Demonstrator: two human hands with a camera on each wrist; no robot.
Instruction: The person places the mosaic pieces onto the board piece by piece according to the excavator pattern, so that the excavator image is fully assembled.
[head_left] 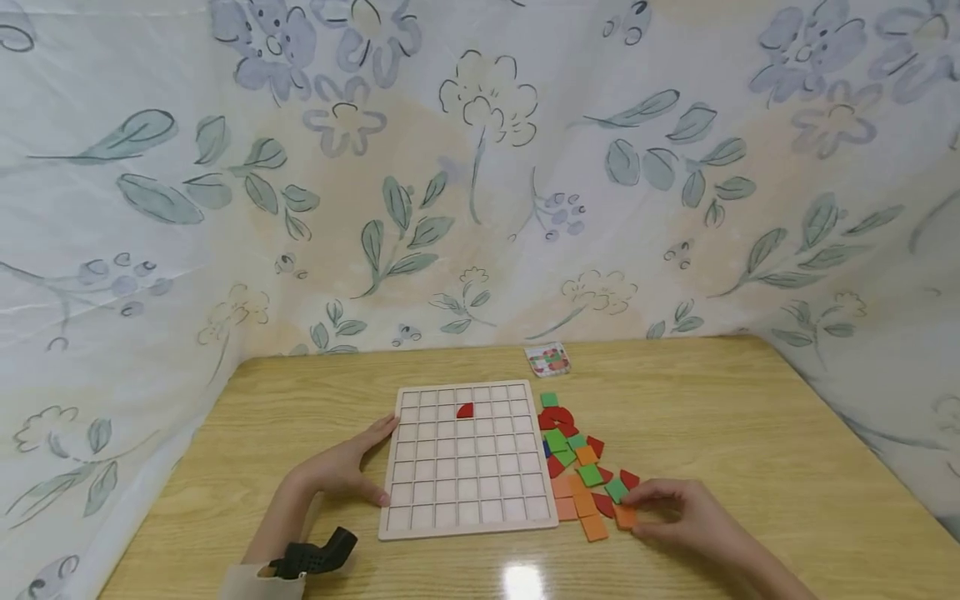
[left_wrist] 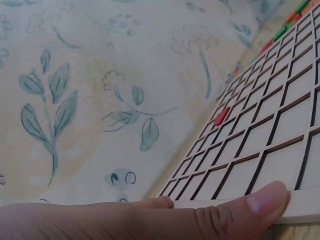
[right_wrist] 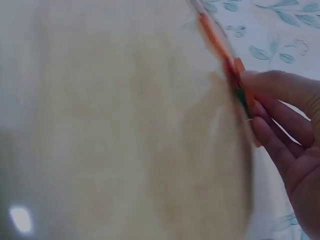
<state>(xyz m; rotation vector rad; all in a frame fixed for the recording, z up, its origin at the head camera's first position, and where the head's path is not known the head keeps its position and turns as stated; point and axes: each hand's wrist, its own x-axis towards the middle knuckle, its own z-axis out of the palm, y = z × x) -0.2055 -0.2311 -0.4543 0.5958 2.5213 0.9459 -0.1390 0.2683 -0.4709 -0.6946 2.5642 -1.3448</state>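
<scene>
Apparently the step in hand is picking a piece from the loose flat red, green and orange tiles point(head_left: 589, 475) left of the right hand point(head_left: 686, 515). That hand's thumb and fingers pinch an orange square tile point(head_left: 625, 517) at the heap's near edge, on the worktop point(head_left: 750, 417). The left hand point(head_left: 341, 467) is spread, its straight fingers and thumb touching the near side of a pale wooden grid board point(head_left: 467, 468), which lies between both hands. Next likely calls for lifting the tile clear of its neighbours.
</scene>
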